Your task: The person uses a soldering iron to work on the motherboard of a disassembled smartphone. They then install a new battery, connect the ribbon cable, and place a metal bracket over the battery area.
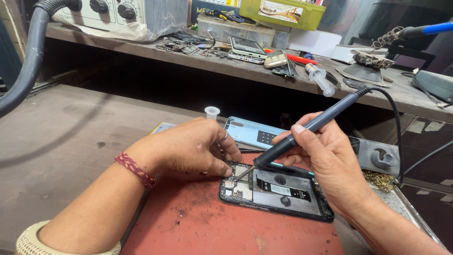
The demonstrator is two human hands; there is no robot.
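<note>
While left fingers (225, 163) pin phone (276, 191), right fingers (302, 134) grip soldering iron (306, 130).

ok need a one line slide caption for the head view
Right hand touches a soldering iron to an opened phone steadied by the left hand.

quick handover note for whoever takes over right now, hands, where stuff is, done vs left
Left hand: fingers pressed on the top corner of the opened phone, steadying it.
Right hand: grips the soldering iron like a pen, tip down on the small board near the phone's top-left corner.
Phone lies on the red mat; its pale blue back cover sits just behind.
Done: back cover off, inside exposed.
Left: soldering at that corner is under way; cover not yet back on.
</note>
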